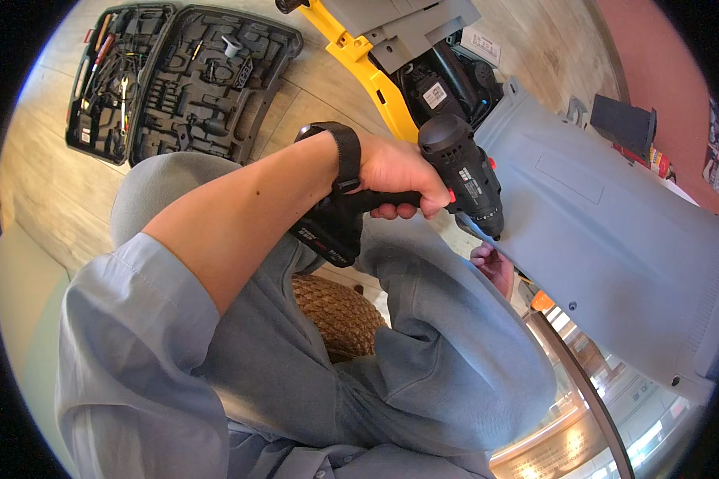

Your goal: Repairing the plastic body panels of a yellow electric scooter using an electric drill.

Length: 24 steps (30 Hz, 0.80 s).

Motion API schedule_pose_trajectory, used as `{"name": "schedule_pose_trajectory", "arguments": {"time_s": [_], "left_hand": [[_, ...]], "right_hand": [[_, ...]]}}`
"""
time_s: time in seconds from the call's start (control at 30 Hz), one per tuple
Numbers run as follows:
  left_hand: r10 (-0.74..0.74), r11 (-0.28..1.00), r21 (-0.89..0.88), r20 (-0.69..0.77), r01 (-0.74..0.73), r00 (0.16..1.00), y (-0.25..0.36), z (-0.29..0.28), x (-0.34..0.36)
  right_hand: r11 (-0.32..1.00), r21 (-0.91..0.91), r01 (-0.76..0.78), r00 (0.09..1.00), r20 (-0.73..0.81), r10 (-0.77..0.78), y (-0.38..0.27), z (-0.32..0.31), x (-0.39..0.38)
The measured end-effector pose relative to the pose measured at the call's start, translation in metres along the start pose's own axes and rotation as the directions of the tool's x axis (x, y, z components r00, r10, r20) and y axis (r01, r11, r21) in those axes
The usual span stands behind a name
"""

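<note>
A black cordless drill (465, 177) is gripped by my left hand (403, 174), fingers wrapped round its handle near the red trigger. Its battery base (327, 235) hangs below my wrist, which wears a black watch. The drill's chuck points down at the near left edge of a large grey plastic panel (607, 215); I cannot tell whether a bit touches it. Just below the chuck, my right hand (494, 267) shows partly at the panel's edge, fingers curled. The rest of it lies hidden behind my knee and the panel, and so does anything it holds.
An open black tool case (276, 60) with wrenches and cables lies on the wooden floor at upper left. A yellow and grey machine body (367, 68) stands beyond the drill. A small white box (479, 46) sits behind it. A woven seat (335, 319) shows between my legs.
</note>
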<state>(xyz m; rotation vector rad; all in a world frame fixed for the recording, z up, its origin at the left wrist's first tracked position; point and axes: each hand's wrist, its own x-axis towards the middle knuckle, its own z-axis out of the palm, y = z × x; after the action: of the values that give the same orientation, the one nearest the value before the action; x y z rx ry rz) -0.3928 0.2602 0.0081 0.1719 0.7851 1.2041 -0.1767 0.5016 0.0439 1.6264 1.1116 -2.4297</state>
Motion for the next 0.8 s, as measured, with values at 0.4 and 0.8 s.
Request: {"name": "schedule_pose_trajectory", "arguments": {"time_s": [0.4, 0.8], "left_hand": [[-0.049, 0.999, 0.012, -0.019, 0.049, 0.999, 0.005, 0.0, -0.006], [-0.015, 1.0, 0.021, -0.027, 0.016, 1.0, 0.007, 0.002, -0.01]], "right_hand": [[0.999, -0.036, -0.012, 1.0, -0.025, 0.011, -0.001, 0.007, -0.002], [0.977, 0.166, -0.132, 0.989, -0.038, 0.14, 0.001, 0.01, -0.006]]}}
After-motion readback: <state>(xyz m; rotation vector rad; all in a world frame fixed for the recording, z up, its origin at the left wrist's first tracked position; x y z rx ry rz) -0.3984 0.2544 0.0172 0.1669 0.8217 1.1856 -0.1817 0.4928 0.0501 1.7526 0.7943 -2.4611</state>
